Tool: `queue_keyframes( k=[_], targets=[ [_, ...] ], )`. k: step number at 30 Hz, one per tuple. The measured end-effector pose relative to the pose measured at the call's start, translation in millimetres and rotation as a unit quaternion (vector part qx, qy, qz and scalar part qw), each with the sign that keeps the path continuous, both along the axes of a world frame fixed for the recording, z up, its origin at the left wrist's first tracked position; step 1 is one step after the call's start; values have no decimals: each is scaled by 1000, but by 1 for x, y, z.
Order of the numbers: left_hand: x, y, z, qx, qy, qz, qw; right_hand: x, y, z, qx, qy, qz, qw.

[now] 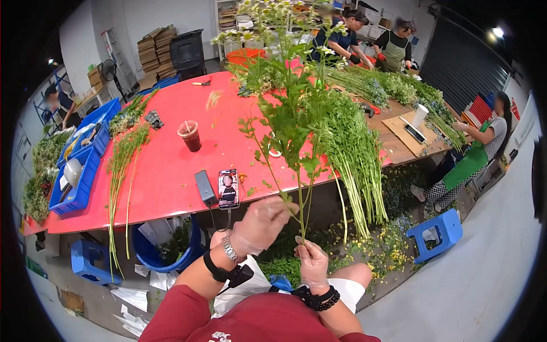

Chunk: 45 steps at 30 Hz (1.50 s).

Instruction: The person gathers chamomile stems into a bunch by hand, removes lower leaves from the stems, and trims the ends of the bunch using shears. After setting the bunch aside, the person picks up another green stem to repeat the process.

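Observation:
Upright before me stands a tall white-flowered stem (pixel 296 122) with green leaves and small daisy-like blooms at its top. My right hand (pixel 313 263), in a clear glove, is closed around its lower end. Higher up, my left hand (pixel 263 225), gloved too, pinches at the side of the stem; its fingertips are partly hidden. On the red-covered table (pixel 165 171) behind lie a phone (pixel 228 188) with a lit screen and a grey power bank (pixel 205 188). A bundle of leafy stems (pixel 353 154) hangs over the table edge to the right.
A cup of dark drink (pixel 189 137) stands on the table. Blue crates (pixel 77 181) and more cut stems (pixel 126 151) lie left. Below are a blue bucket (pixel 168 242), blue stools (pixel 436 235) and fallen greenery (pixel 379 251). Several people work around the table and room.

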<state>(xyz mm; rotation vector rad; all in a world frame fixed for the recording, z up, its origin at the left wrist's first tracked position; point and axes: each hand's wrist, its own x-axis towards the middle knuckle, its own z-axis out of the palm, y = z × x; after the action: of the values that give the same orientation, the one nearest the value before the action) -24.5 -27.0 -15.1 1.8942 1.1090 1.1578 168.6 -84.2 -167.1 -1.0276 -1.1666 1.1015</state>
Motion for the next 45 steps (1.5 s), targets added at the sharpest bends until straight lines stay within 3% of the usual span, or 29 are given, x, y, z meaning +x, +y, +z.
queue_keyframes(
  k=[2,3,4,6,7,8,11,12,14,19,24,28,30,31,32,34,38,41,42,44,45],
  targets=[
    [4,-6,-2,18,296,-17,955,0,0,-1,9,17,-10,1000],
    [6,-15,-2,-1,383,20,924,1,1,-2,10,17,-11,1000],
    [8,-18,1,-1,383,19,924,2,2,-4,16,6,-16,1000],
    [13,-28,23,7,296,137,945,5,3,-7,23,-4,-19,1000],
    [11,-30,33,21,221,138,965,5,4,-8,27,-15,-20,999],
    [10,-28,39,20,221,141,965,5,4,-8,32,-26,-19,999],
    [4,-17,52,-41,-43,131,990,5,3,-10,47,-69,-9,996],
    [3,-10,52,-36,-43,136,989,5,4,-12,52,-68,-5,996],
    [4,3,55,-33,-263,72,962,4,3,-15,56,-59,5,997],
    [1,15,51,-25,-254,99,962,3,0,-9,36,-40,-3,999],
    [16,7,48,-68,-357,120,924,3,0,-11,8,14,17,1000],
    [22,4,30,-66,-360,141,920,3,0,-12,11,14,24,1000],
    [34,0,29,80,-272,179,942,3,1,-14,9,26,28,999],
    [28,-10,32,92,-148,196,965,3,1,-16,9,26,28,999],
    [27,-11,26,92,-148,196,965,3,1,-18,10,28,22,999],
    [28,-17,9,194,86,159,964,4,5,-21,10,30,17,999],
    [27,-29,-14,61,141,104,983,8,7,-18,12,47,4,999],
    [16,-21,-24,-4,447,69,892,8,4,-19,-20,51,-13,998],
    [8,-18,-21,8,453,65,889,7,5,-19,-28,53,-20,998],
    [1,-5,-13,138,269,121,946,7,6,-18,-24,48,-19,998],
    [1,-2,7,36,160,123,979,7,5,-18,-23,44,-19,999]
  ],
)
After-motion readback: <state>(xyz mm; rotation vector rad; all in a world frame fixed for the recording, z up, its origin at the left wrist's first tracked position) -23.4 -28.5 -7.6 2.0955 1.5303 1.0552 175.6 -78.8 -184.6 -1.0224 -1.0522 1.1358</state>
